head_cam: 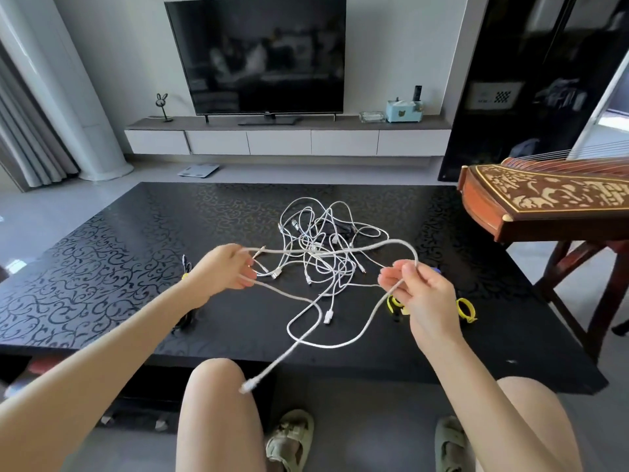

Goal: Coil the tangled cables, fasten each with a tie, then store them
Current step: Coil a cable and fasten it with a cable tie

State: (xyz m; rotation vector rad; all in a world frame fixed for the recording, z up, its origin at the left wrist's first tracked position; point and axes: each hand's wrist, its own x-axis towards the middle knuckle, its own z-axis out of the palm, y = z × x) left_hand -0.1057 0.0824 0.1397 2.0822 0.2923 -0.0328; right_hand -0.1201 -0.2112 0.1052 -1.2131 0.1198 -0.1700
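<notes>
From the head view, the left hand (224, 270) curls its fingers round one part of a thick white cable (279, 250), and the right hand (425, 294) pinches another part between thumb and fingertips, so a loop spans the gap above the bench (102, 250). The cable's free plug (246, 388) hangs past the near edge. The tangle (320, 240) lies mid-bench behind the hands, and yellow ties (464, 310) sit by the right hand, toward the right edge.
</notes>
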